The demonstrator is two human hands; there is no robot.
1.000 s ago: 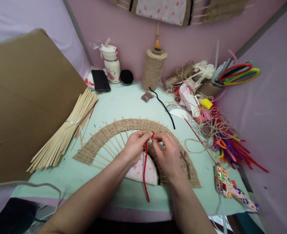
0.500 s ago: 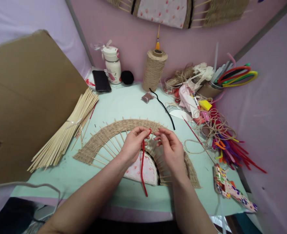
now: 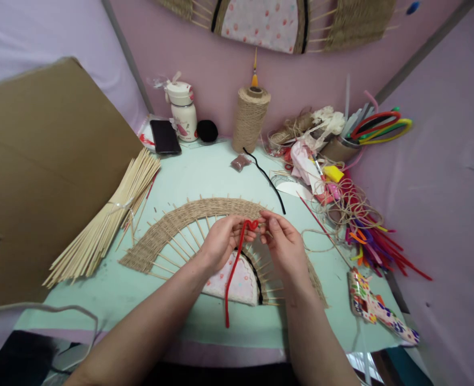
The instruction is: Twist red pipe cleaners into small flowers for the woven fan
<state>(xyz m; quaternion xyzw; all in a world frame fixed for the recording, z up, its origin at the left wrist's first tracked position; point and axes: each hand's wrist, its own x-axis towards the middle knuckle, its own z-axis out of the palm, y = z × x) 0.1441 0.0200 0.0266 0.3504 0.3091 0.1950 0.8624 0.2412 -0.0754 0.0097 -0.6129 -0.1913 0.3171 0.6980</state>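
A red pipe cleaner (image 3: 234, 276) runs between my hands, its upper end bent into a small loop and its long tail hanging down. My left hand (image 3: 223, 238) has its fingers curled under the looped part and holds it. At the loop's right side, my right hand (image 3: 281, 236) pinches with thumb and fingertips; the exact contact is partly hidden. Beneath both hands lies a fan-shaped woven piece (image 3: 168, 217) with a twine band and thin wooden ribs. Its centre is a pink-patterned half-round panel (image 3: 243, 279) edged in black.
A bundle of wooden sticks (image 3: 104, 220) leans by cardboard (image 3: 60, 161) at left. A twine cone (image 3: 251, 118), bottle (image 3: 183, 115) and phone (image 3: 165, 136) stand or lie behind. At right are tangled twine (image 3: 357, 206), colourful pipe cleaners (image 3: 385, 244) and a flower-patterned glue gun (image 3: 377, 308).
The red pipe cleaner's upper end now shows a clear curled loop between my hands. Its tail has swung left. My left fingers have opened out slightly beneath it, and the view has shifted a little.
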